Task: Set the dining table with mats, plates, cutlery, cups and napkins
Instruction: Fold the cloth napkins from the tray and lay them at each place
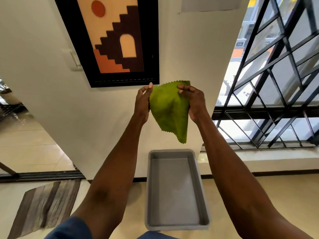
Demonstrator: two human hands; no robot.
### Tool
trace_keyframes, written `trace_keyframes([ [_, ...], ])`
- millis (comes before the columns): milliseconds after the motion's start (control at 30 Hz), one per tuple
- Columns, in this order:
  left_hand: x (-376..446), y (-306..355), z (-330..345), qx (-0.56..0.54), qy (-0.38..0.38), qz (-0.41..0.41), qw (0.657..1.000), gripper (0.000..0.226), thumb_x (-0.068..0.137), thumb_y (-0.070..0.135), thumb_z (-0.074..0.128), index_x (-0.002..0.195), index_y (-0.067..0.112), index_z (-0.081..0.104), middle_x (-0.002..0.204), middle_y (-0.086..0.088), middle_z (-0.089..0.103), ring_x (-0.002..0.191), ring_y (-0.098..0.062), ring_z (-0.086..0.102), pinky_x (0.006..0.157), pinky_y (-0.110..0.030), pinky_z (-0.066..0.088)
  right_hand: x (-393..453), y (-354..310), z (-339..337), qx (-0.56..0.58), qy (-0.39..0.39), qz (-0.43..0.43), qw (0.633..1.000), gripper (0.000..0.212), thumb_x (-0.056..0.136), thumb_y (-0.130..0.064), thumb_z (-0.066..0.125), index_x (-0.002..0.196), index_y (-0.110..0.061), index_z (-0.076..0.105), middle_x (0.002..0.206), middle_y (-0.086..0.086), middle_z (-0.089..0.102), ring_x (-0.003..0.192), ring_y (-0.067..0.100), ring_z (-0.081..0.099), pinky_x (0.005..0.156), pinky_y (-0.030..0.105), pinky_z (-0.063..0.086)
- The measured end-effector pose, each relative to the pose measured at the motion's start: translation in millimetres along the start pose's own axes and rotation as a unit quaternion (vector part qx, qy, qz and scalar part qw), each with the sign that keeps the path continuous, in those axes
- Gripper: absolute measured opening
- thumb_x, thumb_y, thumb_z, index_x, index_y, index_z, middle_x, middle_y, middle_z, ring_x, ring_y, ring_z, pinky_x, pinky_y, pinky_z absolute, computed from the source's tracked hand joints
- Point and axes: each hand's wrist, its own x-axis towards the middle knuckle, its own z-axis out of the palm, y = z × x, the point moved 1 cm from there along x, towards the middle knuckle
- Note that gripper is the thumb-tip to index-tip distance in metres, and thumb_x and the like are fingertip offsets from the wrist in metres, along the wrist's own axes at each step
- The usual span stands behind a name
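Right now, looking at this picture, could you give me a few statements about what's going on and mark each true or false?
1. Both hands hold the green napkin. True: left hand and right hand grip its upper edge.
2. The napkin lies in the grey tray. False: it hangs in the air above it.
3. The tray holds plates. False: nothing shows inside it.
4. A framed picture hangs on the wall. True.

Napkin (170,111) between hands, above tray (198,183); rug (44,206) left of tray
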Motion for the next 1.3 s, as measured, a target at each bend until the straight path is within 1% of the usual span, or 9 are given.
trace_keyframes([
  [233,-37,-79,-19,-0.076,-0.134,-0.153,0.976,0.044,0.090,0.044,0.057,0.119,0.011,0.063,0.110,-0.008,0.072,0.111,-0.026,0.062,0.096,-0.038,0.051,-2,1,-6,-0.007,-0.023,0.021,1.000,0.024,0.081,0.002,0.067,0.098,-0.014,0.075,0.104,0.005,0.073,0.098,0.022,0.066,0.086,0.034,0.057],
  [400,-58,-100,-12,-0.141,-0.216,-0.221,0.941,0.087,0.051,0.040,0.095,0.123,0.007,0.059,0.117,-0.015,0.069,0.107,-0.027,0.067,0.100,-0.043,0.050,-5,11,-21,-0.005,-0.016,0.047,0.999,0.025,0.081,0.004,0.066,0.094,-0.015,0.076,0.103,0.006,0.073,0.098,0.025,0.065,0.086,0.038,0.056],
  [533,-68,-104,-3,-0.120,-0.247,-0.221,0.936,0.061,0.072,0.020,0.085,0.124,0.006,0.058,0.118,-0.012,0.070,0.109,-0.026,0.067,0.098,-0.042,0.053,-8,21,-34,-0.001,-0.005,0.072,0.997,0.026,0.082,0.004,0.064,0.102,-0.010,0.073,0.106,0.007,0.072,0.098,0.025,0.065,0.089,0.040,0.056],
  [633,-68,-105,1,-0.082,-0.201,-0.203,0.955,0.028,0.092,0.005,0.061,0.120,0.006,0.063,0.112,-0.010,0.072,0.108,-0.028,0.067,0.094,-0.042,0.055,-9,31,-45,0.004,0.020,0.095,0.995,0.026,0.080,0.003,0.067,0.103,-0.009,0.073,0.110,0.011,0.070,0.103,0.029,0.064,0.092,0.042,0.055],
  [767,-68,-101,-2,-0.088,-0.150,-0.237,0.956,0.020,0.097,0.011,0.054,0.111,0.006,0.067,0.100,-0.012,0.075,0.092,-0.027,0.072,0.081,-0.039,0.059,-11,52,-63,0.017,0.048,0.137,0.989,0.034,0.075,0.000,0.072,0.106,-0.014,0.071,0.115,0.011,0.065,0.111,0.033,0.060,0.096,0.043,0.053],
  [867,-67,-103,-4,-0.080,-0.129,-0.249,0.956,0.020,0.096,0.015,0.054,0.104,0.004,0.069,0.094,-0.016,0.074,0.086,-0.030,0.072,0.081,-0.042,0.055,-23,71,-69,0.037,0.041,0.193,0.980,0.037,0.088,0.000,0.063,0.121,-0.014,0.059,0.104,0.007,0.066,0.093,0.023,0.063,0.080,0.034,0.056],
  [1067,-66,-113,-18,-0.077,-0.057,-0.259,0.961,0.018,0.094,0.017,0.060,0.104,0.003,0.067,0.091,-0.017,0.073,0.085,-0.031,0.070,0.074,-0.040,0.058,-60,117,-75,0.019,-0.004,0.331,0.943,0.053,0.084,-0.042,0.070,0.126,-0.013,0.060,0.108,0.018,0.068,0.095,0.034,0.066,0.093,0.049,0.051],
  [1167,-67,-114,-25,-0.060,-0.052,-0.271,0.959,0.018,0.094,0.016,0.061,0.105,0.003,0.067,0.090,-0.016,0.074,0.081,-0.028,0.072,0.069,-0.038,0.059,-69,132,-69,0.085,0.006,0.322,0.943,0.082,0.073,-0.024,0.082,0.142,-0.006,0.044,0.132,0.022,0.058,0.113,0.036,0.061,0.093,0.051,0.052],
  [1300,-67,-117,-38,-0.002,-0.048,-0.296,0.954,0.025,0.092,0.017,0.066,0.110,0.000,0.067,0.100,-0.019,0.072,0.084,-0.028,0.071,0.075,-0.039,0.058,-65,131,-64,0.042,0.040,0.272,0.960,0.070,0.081,0.002,0.072,0.142,-0.016,0.043,0.128,0.020,0.056,0.098,0.028,0.064,0.075,0.036,0.056],
])
